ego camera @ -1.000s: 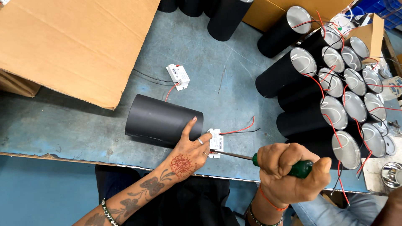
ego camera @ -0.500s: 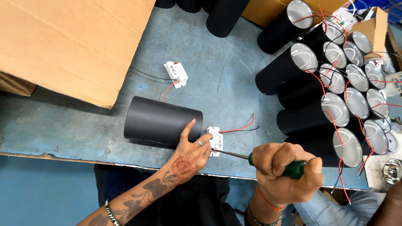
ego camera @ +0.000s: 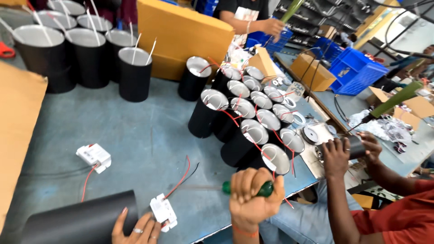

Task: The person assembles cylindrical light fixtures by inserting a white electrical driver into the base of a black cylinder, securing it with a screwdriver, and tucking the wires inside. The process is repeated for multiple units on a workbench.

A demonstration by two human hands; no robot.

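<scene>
The right hand has its fingers clamped on a green screwdriver; the shaft runs toward 9 o'clock, at the white driver box on the surface. The left hand, fingers apart, touches that box and the black cylinder, and is nearer.

Driver box right of lying cylinder (upright cylinders behind).

Green screwdriver handle, black cylinder
</scene>
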